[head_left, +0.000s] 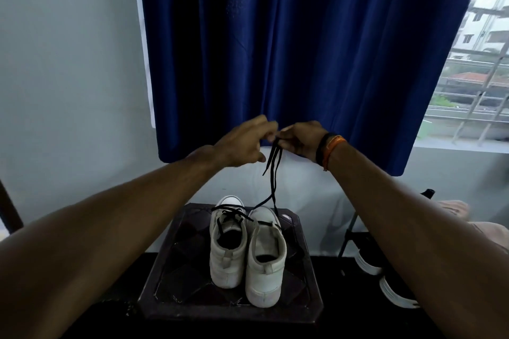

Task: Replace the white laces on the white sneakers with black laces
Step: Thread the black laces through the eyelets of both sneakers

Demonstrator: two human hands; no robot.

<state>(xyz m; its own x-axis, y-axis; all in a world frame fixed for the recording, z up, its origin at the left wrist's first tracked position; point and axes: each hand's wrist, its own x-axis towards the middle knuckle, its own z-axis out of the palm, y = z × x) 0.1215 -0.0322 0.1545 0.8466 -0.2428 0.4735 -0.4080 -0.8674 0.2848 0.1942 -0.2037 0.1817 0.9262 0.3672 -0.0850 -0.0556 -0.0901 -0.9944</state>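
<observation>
**Well, one shoe laced, second one barely started**

So both hands are up in front of the blue curtain (303, 36), fingertips nearly touching. The left hand (245, 143) and the right hand (298, 139) each pinch the raised ends of the black lace (272, 173), which hangs down from them to the right sneaker (265, 259).

Progress, as far as I can judge: the left sneaker (227, 245) already has black lacing crossing its eyelets, so that one looks mostly done, though whether it's tied I can't tell. On the right sneaker the lace seems to go through only the lowest holes near the toe, so most of the threading is left. No white laces in sight.

Both shoes sit side by side, heels toward the camera, on a dark patterned stool (176, 278). Other dark shoes (385, 281) sit on a rack off to the right.
</observation>
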